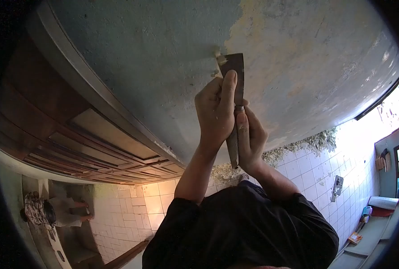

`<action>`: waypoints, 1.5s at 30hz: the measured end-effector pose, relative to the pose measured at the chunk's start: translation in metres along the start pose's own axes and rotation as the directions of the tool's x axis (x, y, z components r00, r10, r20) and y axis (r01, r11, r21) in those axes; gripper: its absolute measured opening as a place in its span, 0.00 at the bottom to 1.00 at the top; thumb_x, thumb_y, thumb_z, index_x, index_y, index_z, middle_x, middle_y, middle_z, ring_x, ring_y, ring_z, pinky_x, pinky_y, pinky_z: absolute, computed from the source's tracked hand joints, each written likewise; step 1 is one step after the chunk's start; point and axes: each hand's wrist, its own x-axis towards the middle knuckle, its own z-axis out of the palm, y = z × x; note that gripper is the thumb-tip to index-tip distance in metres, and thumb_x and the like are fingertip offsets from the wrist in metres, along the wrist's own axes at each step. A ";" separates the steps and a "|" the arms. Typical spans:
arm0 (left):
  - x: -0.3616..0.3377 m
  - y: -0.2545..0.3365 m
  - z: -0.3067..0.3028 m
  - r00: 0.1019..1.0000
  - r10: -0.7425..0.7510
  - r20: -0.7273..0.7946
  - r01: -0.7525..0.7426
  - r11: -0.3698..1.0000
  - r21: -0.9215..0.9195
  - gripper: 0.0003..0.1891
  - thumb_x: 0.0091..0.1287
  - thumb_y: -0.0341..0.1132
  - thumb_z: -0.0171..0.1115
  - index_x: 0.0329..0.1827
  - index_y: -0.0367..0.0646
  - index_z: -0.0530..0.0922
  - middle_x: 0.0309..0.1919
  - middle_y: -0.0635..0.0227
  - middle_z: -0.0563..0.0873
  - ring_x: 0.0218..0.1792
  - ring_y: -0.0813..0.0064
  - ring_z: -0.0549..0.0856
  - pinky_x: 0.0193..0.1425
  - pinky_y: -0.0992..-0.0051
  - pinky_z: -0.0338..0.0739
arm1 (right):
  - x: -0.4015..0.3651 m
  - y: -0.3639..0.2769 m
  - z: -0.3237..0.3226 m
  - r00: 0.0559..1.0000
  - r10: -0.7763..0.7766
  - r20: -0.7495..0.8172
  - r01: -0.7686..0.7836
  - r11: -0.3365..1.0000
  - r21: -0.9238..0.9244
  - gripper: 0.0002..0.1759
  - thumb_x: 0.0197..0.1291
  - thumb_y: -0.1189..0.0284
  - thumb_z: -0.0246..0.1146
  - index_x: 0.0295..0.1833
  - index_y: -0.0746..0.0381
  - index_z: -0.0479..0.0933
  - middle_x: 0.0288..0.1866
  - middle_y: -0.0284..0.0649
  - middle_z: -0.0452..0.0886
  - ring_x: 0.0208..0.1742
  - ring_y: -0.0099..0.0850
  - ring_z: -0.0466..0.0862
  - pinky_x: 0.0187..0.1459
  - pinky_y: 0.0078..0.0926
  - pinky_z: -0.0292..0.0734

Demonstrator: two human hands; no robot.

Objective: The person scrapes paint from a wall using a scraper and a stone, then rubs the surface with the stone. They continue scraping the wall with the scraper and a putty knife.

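Observation:
A putty knife point(239, 87) with a wide dark metal blade points up against the wall point(181, 49), its edge by a border between blue-green paint and a bare yellowish patch. My left hand point(217, 107) is closed round the lower blade, thumb pressed flat on the metal. Just below and to the right, my right hand point(252, 136) grips the handle, with its thumb along it. The handle's end sticks out beneath both hands. Light residue clings to the blade's upper left corner.
A brown panelled wooden door point(96, 130) stands at the left. Scraped flakes point(293, 150) lie along the wall's foot on white tiles point(298, 170). A metal piece point(337, 188) rests on the floor at right. Another person point(67, 210) is at the lower left.

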 end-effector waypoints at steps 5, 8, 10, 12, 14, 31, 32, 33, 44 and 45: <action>-0.023 -0.033 -0.011 0.998 0.060 -0.016 -0.058 0.994 0.092 0.22 0.79 0.38 0.60 0.22 0.39 0.75 0.15 0.75 0.76 0.19 0.87 0.78 0.21 0.81 0.68 | -0.022 0.036 0.001 1.000 0.002 -0.015 -0.004 0.993 -0.117 0.19 0.79 0.70 0.53 0.64 0.74 0.74 0.28 0.40 0.79 0.34 0.18 0.77 0.33 0.23 0.75; -0.015 -0.016 -0.010 1.000 0.013 -0.022 -0.012 0.999 0.044 0.22 0.79 0.38 0.60 0.22 0.40 0.76 0.15 0.75 0.76 0.19 0.86 0.81 0.21 0.81 0.68 | -0.013 0.017 0.002 1.000 0.026 0.013 -0.025 0.999 -0.035 0.20 0.78 0.70 0.54 0.65 0.74 0.74 0.27 0.40 0.80 0.32 0.17 0.77 0.32 0.21 0.74; 0.000 0.005 -0.004 0.999 -0.030 -0.016 0.030 0.999 -0.038 0.22 0.79 0.38 0.60 0.22 0.41 0.76 0.14 0.76 0.76 0.20 0.83 0.85 0.21 0.81 0.70 | 0.000 -0.001 0.007 1.000 0.012 -0.012 -0.012 1.000 -0.011 0.20 0.78 0.70 0.54 0.65 0.74 0.74 0.27 0.39 0.80 0.32 0.17 0.77 0.32 0.21 0.74; 0.002 0.005 -0.001 0.999 -0.027 -0.024 0.025 0.998 -0.061 0.22 0.79 0.38 0.60 0.22 0.40 0.76 0.14 0.76 0.76 0.20 0.84 0.83 0.21 0.80 0.68 | 0.004 -0.003 0.008 0.999 -0.005 -0.037 0.005 1.000 0.014 0.20 0.78 0.70 0.54 0.65 0.74 0.75 0.27 0.39 0.80 0.31 0.17 0.77 0.32 0.20 0.73; -0.004 -0.001 -0.003 0.999 -0.040 -0.036 0.037 0.996 -0.083 0.22 0.78 0.38 0.61 0.22 0.40 0.76 0.15 0.76 0.76 0.19 0.86 0.81 0.21 0.80 0.67 | -0.001 0.003 0.002 0.999 0.051 0.019 -0.051 0.998 0.028 0.20 0.78 0.70 0.54 0.65 0.74 0.75 0.27 0.39 0.80 0.31 0.17 0.77 0.31 0.21 0.73; -0.034 -0.044 -0.012 0.992 0.094 -0.089 -0.078 0.982 0.170 0.24 0.78 0.38 0.61 0.21 0.37 0.73 0.14 0.74 0.72 0.18 0.89 0.67 0.21 0.75 0.60 | -0.029 0.029 -0.009 0.999 0.017 0.046 -0.011 0.992 -0.127 0.20 0.79 0.70 0.53 0.65 0.73 0.76 0.25 0.38 0.80 0.29 0.15 0.77 0.28 0.21 0.74; -0.047 -0.058 -0.013 0.995 0.017 -0.099 -0.001 0.988 0.155 0.24 0.79 0.39 0.60 0.20 0.39 0.71 0.16 0.76 0.70 0.22 0.89 0.66 0.23 0.75 0.59 | -0.042 0.042 -0.012 0.997 0.049 0.053 -0.042 0.990 -0.133 0.20 0.78 0.70 0.53 0.65 0.74 0.76 0.25 0.39 0.81 0.29 0.16 0.78 0.29 0.22 0.74; -0.050 -0.057 -0.013 0.992 -0.059 -0.107 0.074 0.987 0.141 0.25 0.79 0.41 0.60 0.20 0.40 0.68 0.17 0.78 0.68 0.25 0.88 0.64 0.25 0.74 0.58 | -0.045 0.044 -0.010 0.995 0.081 0.059 -0.072 0.988 -0.138 0.20 0.78 0.70 0.53 0.64 0.74 0.75 0.26 0.40 0.82 0.29 0.17 0.79 0.29 0.22 0.75; -0.051 -0.076 -0.010 0.991 -0.086 -0.107 0.090 0.995 0.030 0.24 0.79 0.39 0.60 0.20 0.38 0.72 0.14 0.77 0.71 0.20 0.89 0.68 0.21 0.75 0.60 | -0.042 0.048 -0.020 0.984 0.160 0.077 -0.146 0.976 -0.165 0.18 0.75 0.73 0.57 0.61 0.77 0.77 0.29 0.48 0.85 0.30 0.22 0.84 0.30 0.24 0.77; -0.053 -0.078 -0.007 0.991 -0.037 -0.125 0.044 0.997 0.061 0.24 0.79 0.38 0.60 0.20 0.39 0.72 0.14 0.77 0.70 0.20 0.89 0.66 0.22 0.75 0.58 | -0.042 0.055 -0.023 0.992 0.103 0.070 -0.089 0.980 -0.179 0.18 0.75 0.73 0.57 0.61 0.77 0.77 0.30 0.50 0.85 0.30 0.22 0.84 0.30 0.25 0.78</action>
